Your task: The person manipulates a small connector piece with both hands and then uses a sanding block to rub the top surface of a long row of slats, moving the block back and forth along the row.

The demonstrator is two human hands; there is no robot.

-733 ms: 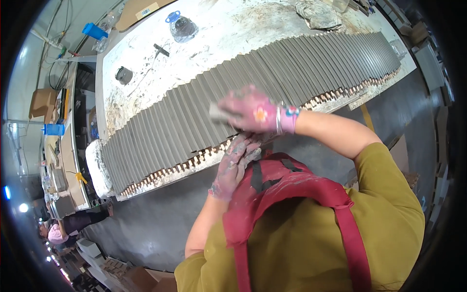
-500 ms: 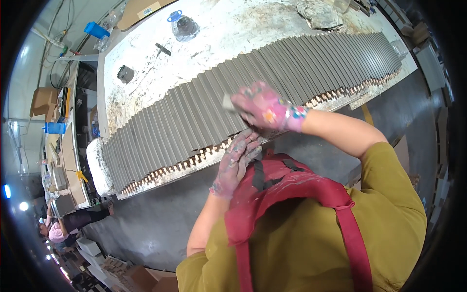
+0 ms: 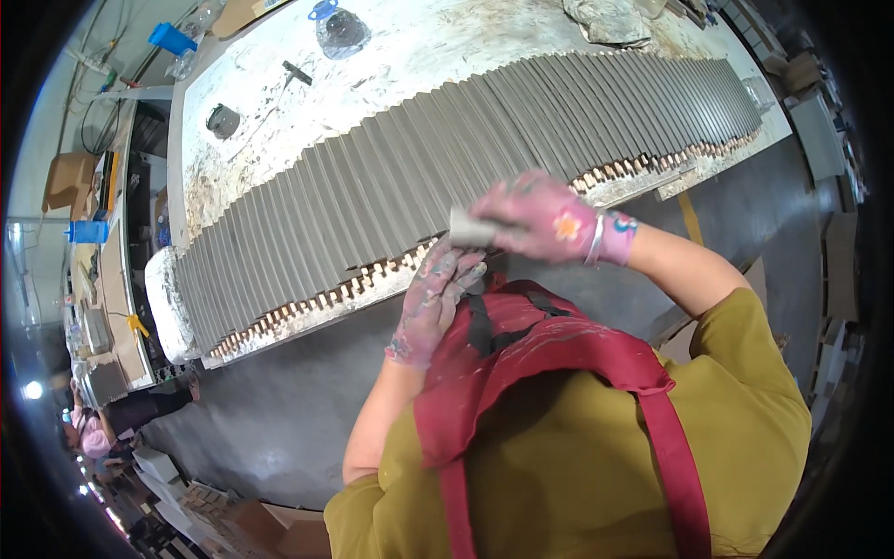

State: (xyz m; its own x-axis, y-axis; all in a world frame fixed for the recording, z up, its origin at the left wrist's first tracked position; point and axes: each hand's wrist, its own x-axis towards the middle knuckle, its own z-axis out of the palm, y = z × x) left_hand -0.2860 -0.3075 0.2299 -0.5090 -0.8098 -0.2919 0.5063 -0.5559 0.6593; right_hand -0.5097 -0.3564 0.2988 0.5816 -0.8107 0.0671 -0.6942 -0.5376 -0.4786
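Observation:
A long row of grey strips (image 3: 410, 168) lies side by side on the table, with pale wooden stick ends (image 3: 372, 278) poking out along the near edge. My right hand (image 3: 540, 219), in a pink flowered glove, grips a pale grey flat piece (image 3: 470, 228) at the near edge of the row. Motion blurs that piece, and its kind is unclear. Just below it is my left hand (image 3: 433, 303), in a smudged pink glove, fingers stretched out beside the stick ends at the table's front edge. The right hand partly covers the strips' near ends.
On the stained white table (image 3: 270, 168) stand a dark cup (image 3: 223, 121) and a clear jug with a blue handle (image 3: 341, 33). A small dark-headed tool (image 3: 296, 73) and a crumpled cloth (image 3: 610, 20) lie behind the strips. Far left, a person (image 3: 102, 433) is beside another bench.
My right hand has come down and right with the pale piece, from over the strips to their near edge. My left hand has stayed close to the table edge. The view has shifted slightly.

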